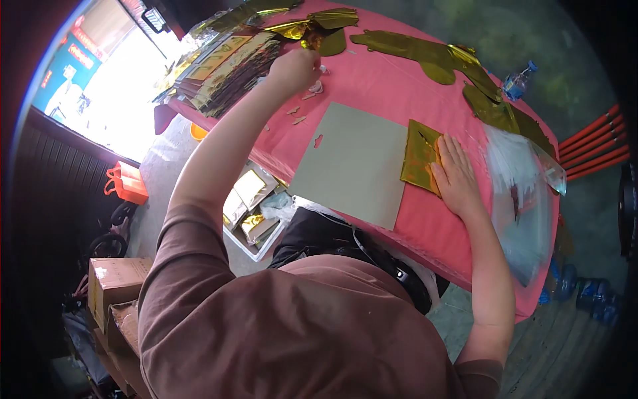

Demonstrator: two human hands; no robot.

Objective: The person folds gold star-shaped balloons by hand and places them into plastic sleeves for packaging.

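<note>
My right hand [456, 174] lies flat with its fingers stretched over a folded gold foil sheet [420, 157]. To the left of that sheet is a grey card [352, 166] with a small cut-out hanging hole. My left hand [296, 72] reaches to the far side of the table, its fingers curled closed just below crumpled gold foil pieces [332, 41]. Its fingertips are partly hidden, so I cannot make out what they hold. Small paper scraps [299, 120] lie near this hand.
A pink-covered table [279, 143] carries a stack of cards [222, 73], gold foil shapes [412, 50] and clear plastic bags [518, 206]. A bottle [520, 81] stands at the far edge. Below are a white bin [256, 253] and cardboard boxes [116, 282].
</note>
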